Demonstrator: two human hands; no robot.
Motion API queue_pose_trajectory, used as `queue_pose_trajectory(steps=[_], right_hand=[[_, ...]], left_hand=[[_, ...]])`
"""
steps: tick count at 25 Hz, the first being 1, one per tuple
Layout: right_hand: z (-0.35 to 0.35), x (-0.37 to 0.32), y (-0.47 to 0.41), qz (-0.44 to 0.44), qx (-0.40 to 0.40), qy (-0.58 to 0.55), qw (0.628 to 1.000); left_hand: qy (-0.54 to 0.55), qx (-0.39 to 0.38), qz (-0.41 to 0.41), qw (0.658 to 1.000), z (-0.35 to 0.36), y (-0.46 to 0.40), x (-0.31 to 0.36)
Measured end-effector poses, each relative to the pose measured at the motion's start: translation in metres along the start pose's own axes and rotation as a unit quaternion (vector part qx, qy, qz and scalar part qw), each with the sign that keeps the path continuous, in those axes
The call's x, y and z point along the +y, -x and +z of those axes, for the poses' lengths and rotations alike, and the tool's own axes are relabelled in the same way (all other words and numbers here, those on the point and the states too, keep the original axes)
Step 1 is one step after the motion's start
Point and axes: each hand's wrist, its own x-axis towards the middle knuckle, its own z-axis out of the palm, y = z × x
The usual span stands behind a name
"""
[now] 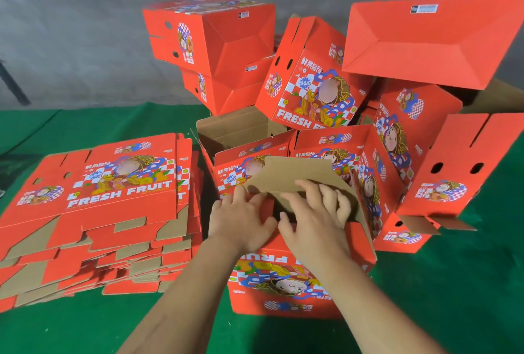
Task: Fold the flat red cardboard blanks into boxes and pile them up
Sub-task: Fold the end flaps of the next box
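- I see my left hand (243, 219) and right hand (314, 217) pressing a brown flap (295, 175) on the near red box (283, 288), fingers spread and lightly curled over it.
- Flat blanks (93, 212) lie stacked at left.
- Folded boxes (312, 75) are heaped on the far side.

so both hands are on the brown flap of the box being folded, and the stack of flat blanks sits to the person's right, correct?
One error: the stack of flat blanks is to the person's left, not right. The head view shows it left of the box, on the green surface. The rest holds: left hand and right hand are both on the brown flap.
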Motion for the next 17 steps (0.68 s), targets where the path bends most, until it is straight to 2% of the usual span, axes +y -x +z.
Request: queue_pose_trajectory(steps=[3,6,10,11,13,15,17], right_hand=[[-0.008,0.011,0.013,0.070,0.049,0.013,0.996],[-0.013,0.033,0.021,0.097,-0.020,0.032,0.995],[-0.017,0.035,0.026,0.009,-0.071,-0.052,0.996],[-0.019,0.038,0.026,0.005,-0.086,-0.073,0.994],[-0.027,0.051,0.018,0.054,-0.132,-0.132,0.981],[-0.038,0.058,0.004,0.112,-0.107,-0.203,0.967],[-0.039,0.060,-0.006,0.187,-0.025,-0.249,0.950]], left_hand=[[-0.023,0.039,-0.040,0.998,0.013,0.003,0.002],[-0.021,0.016,-0.054,0.998,0.017,-0.003,0.002],[-0.010,-0.030,-0.076,0.997,0.015,-0.010,0.002],[0.013,-0.034,-0.070,0.997,0.016,-0.009,0.000],[0.099,0.002,-0.059,0.993,0.015,-0.002,-0.002],[0.170,0.047,-0.056,0.983,0.012,0.002,-0.004],[0.187,0.040,-0.053,0.980,0.008,0.007,-0.005]])
